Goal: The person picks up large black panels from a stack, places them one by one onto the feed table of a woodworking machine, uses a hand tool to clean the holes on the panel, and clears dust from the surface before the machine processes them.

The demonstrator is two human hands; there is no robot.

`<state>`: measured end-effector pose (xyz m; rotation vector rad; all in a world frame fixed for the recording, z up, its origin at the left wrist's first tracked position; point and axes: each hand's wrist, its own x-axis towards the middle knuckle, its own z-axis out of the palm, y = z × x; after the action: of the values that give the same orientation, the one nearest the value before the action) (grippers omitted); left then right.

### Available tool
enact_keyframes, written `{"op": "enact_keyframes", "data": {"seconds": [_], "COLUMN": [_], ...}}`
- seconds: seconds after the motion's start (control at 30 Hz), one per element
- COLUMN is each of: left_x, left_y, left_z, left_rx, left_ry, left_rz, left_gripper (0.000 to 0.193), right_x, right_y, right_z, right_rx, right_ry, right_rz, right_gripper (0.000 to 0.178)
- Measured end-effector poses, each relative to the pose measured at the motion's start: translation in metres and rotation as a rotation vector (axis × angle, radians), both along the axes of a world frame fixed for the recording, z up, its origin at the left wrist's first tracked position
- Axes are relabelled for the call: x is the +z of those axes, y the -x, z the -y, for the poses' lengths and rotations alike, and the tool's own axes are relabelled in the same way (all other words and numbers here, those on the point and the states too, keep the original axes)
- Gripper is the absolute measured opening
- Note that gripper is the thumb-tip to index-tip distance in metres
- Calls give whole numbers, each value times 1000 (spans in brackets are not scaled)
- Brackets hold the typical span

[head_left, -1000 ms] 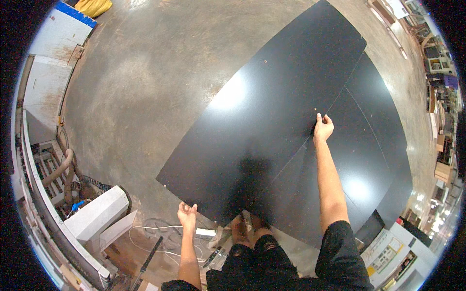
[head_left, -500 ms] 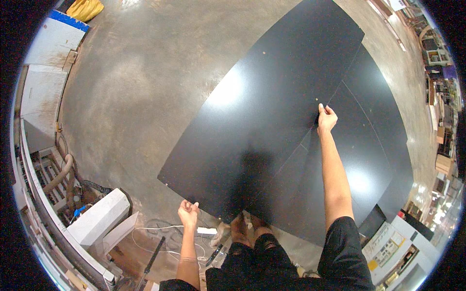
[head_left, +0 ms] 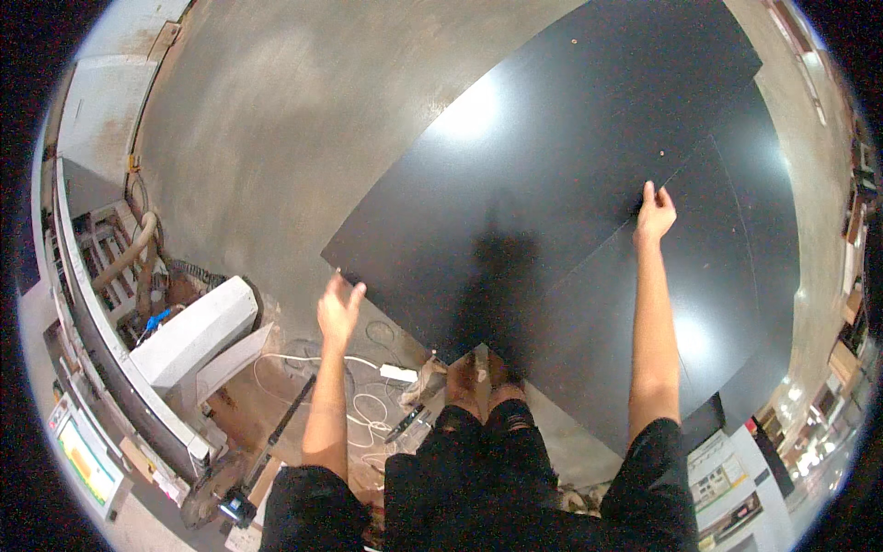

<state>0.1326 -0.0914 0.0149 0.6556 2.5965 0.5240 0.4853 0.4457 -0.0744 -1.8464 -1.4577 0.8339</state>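
Note:
A large black panel (head_left: 543, 120) with a smooth, shiny face stretches before me, its near left corner close to my left hand. Small pale dots mark its surface. Along its right side it overlaps another black panel (head_left: 727, 248), which lies partly beneath it and bears thin scratch-like lines. My right hand (head_left: 655, 219) pinches the upper panel's right edge, its arm stretched forward. Beside the near left edge, my left hand (head_left: 338, 315) has thumb and fingers apart, with the fingertips at the rim. Whether it touches the panel is hard to see.
At left stands a white-and-grey machine (head_left: 198, 331) with a beige hose (head_left: 129, 253). A white power strip (head_left: 397, 373) and looping cables lie near my feet. A dark rod (head_left: 290, 414) leans at lower left. Light panels with a control sheet (head_left: 722, 483) stand at lower right.
My left hand has moved forward along the panel's near edge toward its left corner, its fingers spreading. My right hand still grips the edge. The view has shifted, showing more of the near floor.

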Motion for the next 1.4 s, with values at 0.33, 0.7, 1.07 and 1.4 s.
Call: {"op": "enact_keyframes", "data": {"seconds": [0.33, 0.7, 1.07, 1.4], "left_x": [30, -1, -10, -11], "left_y": [113, 125, 125, 118], "left_z": [-60, -44, -39, -37], "left_rx": [-262, -87, -213, -64], "left_ry": [241, 157, 87, 32], "left_rz": [136, 253, 213, 257], "left_gripper": [40, 34, 33, 29], "right_x": [64, 87, 98, 97], "right_y": [26, 39, 49, 46], "right_z": [350, 453, 461, 469], "right_rx": [264, 321, 402, 557], "right_ry": [202, 563, 533, 524], "right_rz": [3, 75, 185, 217], "right_gripper": [26, 24, 31, 45]}}
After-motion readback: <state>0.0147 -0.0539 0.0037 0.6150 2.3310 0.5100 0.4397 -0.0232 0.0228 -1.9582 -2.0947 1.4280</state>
